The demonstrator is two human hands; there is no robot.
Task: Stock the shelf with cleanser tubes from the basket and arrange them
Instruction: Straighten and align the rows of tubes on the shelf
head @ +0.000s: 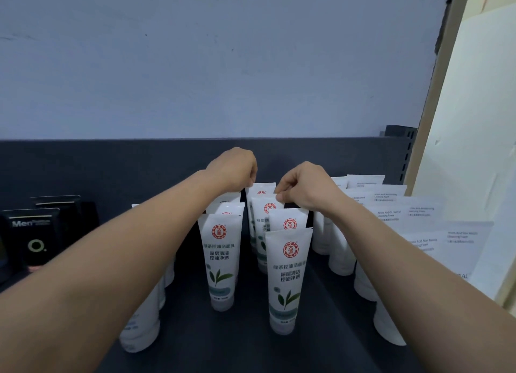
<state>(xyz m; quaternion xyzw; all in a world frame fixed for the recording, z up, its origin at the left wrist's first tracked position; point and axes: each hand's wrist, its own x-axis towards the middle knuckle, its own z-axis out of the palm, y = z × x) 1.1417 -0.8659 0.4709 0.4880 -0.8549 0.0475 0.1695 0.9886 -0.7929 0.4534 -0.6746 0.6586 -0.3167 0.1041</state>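
Right hand (pixel 304 188) pinches a far cleanser tube (pixel 264 209) by its top; left hand (pixel 234 168) curls alongside, grip hidden. Plain white tubes (pixel 391 213) crowd right, black boxes (pixel 30 233) left; open shelf (pixel 251 330) lane between green-leaf rows (pixel 289 275).

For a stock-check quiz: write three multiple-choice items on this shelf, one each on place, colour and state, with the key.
1. On the shelf, the black boxes stand: A) at the right end B) at the left end C) between the arms.
2. The emblem on the leaf-printed tubes is: A) red B) blue C) yellow.
3. The right grip: A) lies flat B) holds a black box C) pinches a tube by its top.
Key: 1 B, they sit far left; 2 A, the emblem is red; 3 C, thumb and finger close on a back tube's edge.
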